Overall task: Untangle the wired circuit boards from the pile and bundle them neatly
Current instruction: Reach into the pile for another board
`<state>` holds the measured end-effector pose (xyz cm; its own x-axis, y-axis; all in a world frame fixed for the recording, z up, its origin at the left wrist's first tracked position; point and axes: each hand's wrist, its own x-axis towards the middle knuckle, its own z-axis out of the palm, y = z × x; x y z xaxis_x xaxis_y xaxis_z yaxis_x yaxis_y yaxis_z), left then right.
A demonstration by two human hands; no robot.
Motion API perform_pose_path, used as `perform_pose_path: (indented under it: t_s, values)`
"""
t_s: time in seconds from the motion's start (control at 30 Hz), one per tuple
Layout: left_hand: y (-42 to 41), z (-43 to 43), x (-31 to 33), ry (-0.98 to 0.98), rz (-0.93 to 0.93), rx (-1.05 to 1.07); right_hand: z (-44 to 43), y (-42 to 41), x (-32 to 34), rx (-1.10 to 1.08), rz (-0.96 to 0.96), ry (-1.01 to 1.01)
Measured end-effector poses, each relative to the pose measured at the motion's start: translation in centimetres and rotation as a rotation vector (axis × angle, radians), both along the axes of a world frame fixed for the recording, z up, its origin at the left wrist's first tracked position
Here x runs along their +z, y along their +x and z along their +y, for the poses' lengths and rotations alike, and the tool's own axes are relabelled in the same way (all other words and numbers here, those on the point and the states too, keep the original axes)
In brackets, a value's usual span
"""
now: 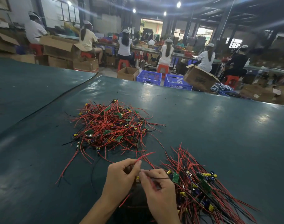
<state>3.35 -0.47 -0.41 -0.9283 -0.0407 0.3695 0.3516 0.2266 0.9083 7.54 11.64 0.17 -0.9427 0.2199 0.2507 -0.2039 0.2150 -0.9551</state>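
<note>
Head view, what takes up most of it?

That dark green table mat (219, 126). In the middle of the frame the tangled pile (112, 126) of red-wired circuit boards sits on it. Lower right lies the sorted bundle (202, 183), its leads combed roughly one way.

And the hands?

Bottom centre, close together. The left hand (120, 178) pinches a red wire (146, 155) between thumb and finger. The right hand (159, 189) pinches a thin black wire (160, 178) running toward a small green board (175, 177) at the bundle's edge.

How will that stuff handle?

Light and floppy, I'd say, and the leads snag each other. The solder joints are probably the weak spot, so I'd hold the board's edges, or the wire close to it, and ease it free rather than yank.
</note>
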Motion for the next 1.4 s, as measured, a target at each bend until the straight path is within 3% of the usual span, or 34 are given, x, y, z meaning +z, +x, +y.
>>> perform_pose_path:
  t_s: [0.07,0.2,0.4,0.57,0.73,0.87,1.0,1.27,1.4]
  values:
    - [0.1,0.0,0.3,0.062,-0.004,-0.009,0.2,-0.2,-0.1,-0.073,-0.048,-0.016]
    - [0.0,0.0,1.1,0.390,-0.137,-0.058,0.3,-0.1,0.8,-0.087,-0.180,-0.325]
    - [-0.1,0.4,1.5,0.660,-0.394,-0.224,0.4,-0.1,1.4,-0.072,-0.152,-0.494]
    - [0.3,0.7,1.3,0.541,-0.489,-0.434,0.3,-0.1,1.0,-0.006,-0.089,-0.533]
    - [0.4,0.6,1.1,0.420,-0.417,-0.459,0.5,-0.6,0.6,-0.073,-0.122,-0.611]
    - [0.4,0.6,1.0,0.325,-0.381,-0.463,0.3,-0.6,0.7,-0.059,-0.111,-0.523]
    - [0.4,0.5,1.0,0.320,-0.369,-0.446,0.3,-0.8,0.4,-0.087,-0.066,-0.426]
    - [0.1,-0.2,1.6,0.388,-0.333,-0.436,3.1,-1.3,0.9,-0.305,-0.074,-0.766]
    - [0.0,-0.4,1.6,0.394,-0.323,-0.411,2.5,-1.2,0.8,-0.300,-0.034,-0.706]
